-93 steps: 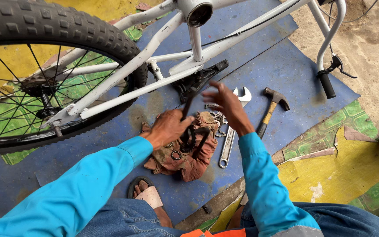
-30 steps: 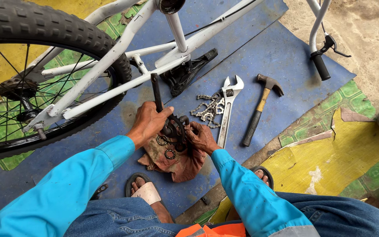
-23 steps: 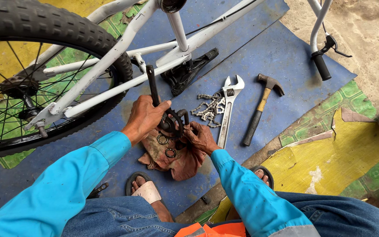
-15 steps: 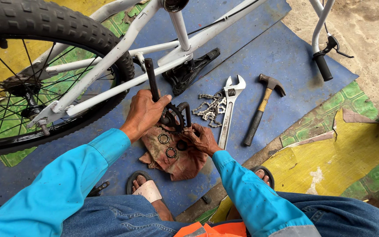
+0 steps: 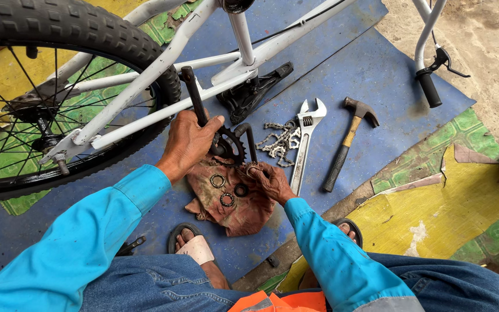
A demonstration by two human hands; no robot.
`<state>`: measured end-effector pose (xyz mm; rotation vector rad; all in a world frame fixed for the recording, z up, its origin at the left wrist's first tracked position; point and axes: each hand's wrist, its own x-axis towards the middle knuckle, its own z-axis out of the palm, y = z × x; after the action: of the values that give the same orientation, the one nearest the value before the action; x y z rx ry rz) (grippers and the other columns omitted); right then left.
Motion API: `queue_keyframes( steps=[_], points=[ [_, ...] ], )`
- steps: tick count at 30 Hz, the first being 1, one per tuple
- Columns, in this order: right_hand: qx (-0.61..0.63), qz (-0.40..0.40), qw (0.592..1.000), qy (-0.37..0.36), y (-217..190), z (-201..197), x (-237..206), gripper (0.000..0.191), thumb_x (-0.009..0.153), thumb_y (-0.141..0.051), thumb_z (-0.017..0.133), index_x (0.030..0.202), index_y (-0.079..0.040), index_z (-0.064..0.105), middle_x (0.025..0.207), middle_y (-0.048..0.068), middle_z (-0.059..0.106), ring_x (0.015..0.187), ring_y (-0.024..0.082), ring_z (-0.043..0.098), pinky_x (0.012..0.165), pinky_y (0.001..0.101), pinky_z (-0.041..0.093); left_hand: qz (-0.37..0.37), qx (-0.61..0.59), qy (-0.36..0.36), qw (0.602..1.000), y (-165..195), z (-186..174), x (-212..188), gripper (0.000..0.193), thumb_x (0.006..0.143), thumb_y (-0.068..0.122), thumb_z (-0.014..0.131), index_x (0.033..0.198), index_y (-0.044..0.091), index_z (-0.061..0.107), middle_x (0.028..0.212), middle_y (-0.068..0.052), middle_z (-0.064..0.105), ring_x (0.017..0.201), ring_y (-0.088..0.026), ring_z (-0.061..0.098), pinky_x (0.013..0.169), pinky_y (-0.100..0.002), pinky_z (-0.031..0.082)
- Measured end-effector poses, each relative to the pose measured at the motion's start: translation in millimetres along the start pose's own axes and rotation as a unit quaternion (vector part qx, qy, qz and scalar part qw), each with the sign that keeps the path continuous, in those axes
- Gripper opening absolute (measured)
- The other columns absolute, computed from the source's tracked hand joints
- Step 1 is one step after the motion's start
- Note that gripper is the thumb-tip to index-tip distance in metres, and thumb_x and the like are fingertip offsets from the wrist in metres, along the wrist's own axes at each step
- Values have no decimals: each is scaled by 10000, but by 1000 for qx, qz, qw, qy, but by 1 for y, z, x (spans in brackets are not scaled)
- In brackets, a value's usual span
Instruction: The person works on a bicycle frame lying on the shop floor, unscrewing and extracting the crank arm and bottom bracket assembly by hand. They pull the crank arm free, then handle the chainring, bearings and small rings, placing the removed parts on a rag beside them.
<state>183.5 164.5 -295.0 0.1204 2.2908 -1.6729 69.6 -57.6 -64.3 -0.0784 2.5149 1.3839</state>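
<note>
- Head view, looking down over two blue sleeves at a blue mat [image 5: 376, 63] spread on the ground.
- Left hand [image 5: 189, 141]: grip closed around the black crank arm [image 5: 194, 104], just above the toothed chainring [image 5: 232, 151]; crank tilted, upper end toward 11 o'clock, second arm of the crank standing at the chainring's 2 o'clock.
- Right hand [image 5: 270, 182]: fingers bent, tips resting on the greasy brown rag [image 5: 232, 199] at the chainring's 5 o'clock; cannot tell whether anything is pinched in the grip.
- On the rag: three small dark bearing rings [image 5: 226, 190], close together, just at 9 o'clock of the right hand.
- Chainring and crank: over the rag's upper edge, between the two hands, near the white bicycle frame [image 5: 168, 58].
- At 3 o'clock of the chainring: loose bicycle chain [image 5: 278, 138] in a heap, touching the adjustable wrench [image 5: 304, 141], whose open head points to 12 o'clock.
- Further toward 3 o'clock: hammer [image 5: 347, 138], yellow-and-black handle, head at the top, apart from the wrench.
- At 9 to 11 o'clock: knobby black tyre [image 5: 59, 29] with spokes, bicycle lying upside down, black saddle [image 5: 249, 92] touching the mat at 12 o'clock of the chainring.
- At 1 o'clock, far off: handlebar grip [image 5: 428, 89] with brake lever.
- At 6 o'clock: sandalled foot [image 5: 194, 251] on the mat, jeans below.
</note>
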Motion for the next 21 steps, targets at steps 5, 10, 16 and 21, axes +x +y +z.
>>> queue_keyframes(
  steps=[5,10,16,21],
  points=[
    [4,40,999,-18,2,-3,-1,367,1026,-414,613,1083,-76,743,743,57,692,687,118,571,648,319,511,18,29,-16,999,-11,0,3,471,926,295,741,622,28,500,545,-30,456,546,-140,401,511,-387,396],
    [191,141,969,-69,-1,-11,2,463,1043,-467,550,831,-81,691,675,-8,629,605,80,559,559,259,465,54,-25,-17,998,-18,-3,4,390,914,271,752,675,49,538,605,19,481,581,-101,423,508,-351,409],
    [260,186,947,-19,-3,-16,9,430,1040,-434,579,809,-82,665,634,-19,540,563,95,465,515,279,379,2,6,-87,996,-10,-14,9,410,932,287,733,665,73,506,574,22,417,536,-95,376,471,-344,345],
    [268,190,944,-15,0,-22,9,399,1048,-398,586,803,-86,631,645,-25,556,570,90,478,524,273,389,24,4,-110,994,-5,-17,8,493,943,290,737,637,74,417,586,31,335,552,-97,326,467,-355,292]
  ],
)
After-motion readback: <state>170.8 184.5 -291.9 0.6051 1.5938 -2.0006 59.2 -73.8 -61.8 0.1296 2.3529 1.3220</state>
